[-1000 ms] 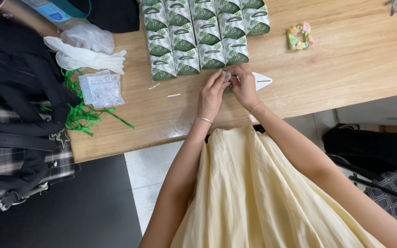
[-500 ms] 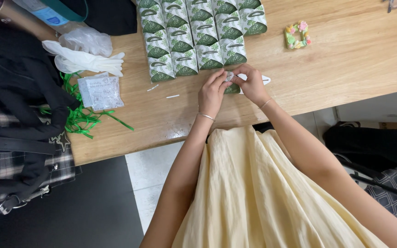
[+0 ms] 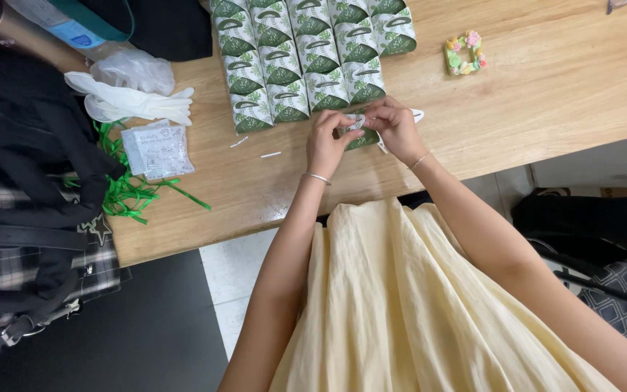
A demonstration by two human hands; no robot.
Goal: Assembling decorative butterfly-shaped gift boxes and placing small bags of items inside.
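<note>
Leftmost on the bench lie white gloves and green ribbon, then rows of green-and-white boxes, below which the left hand and right hand pinch a small green-and-white box between them, and a flowered frame lies farther right.

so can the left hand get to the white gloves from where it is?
Probably yes. The gloves lie to the left of the left hand, with only bare table and two small white scraps between. But its fingers are busy on a small box with the right hand.
</note>
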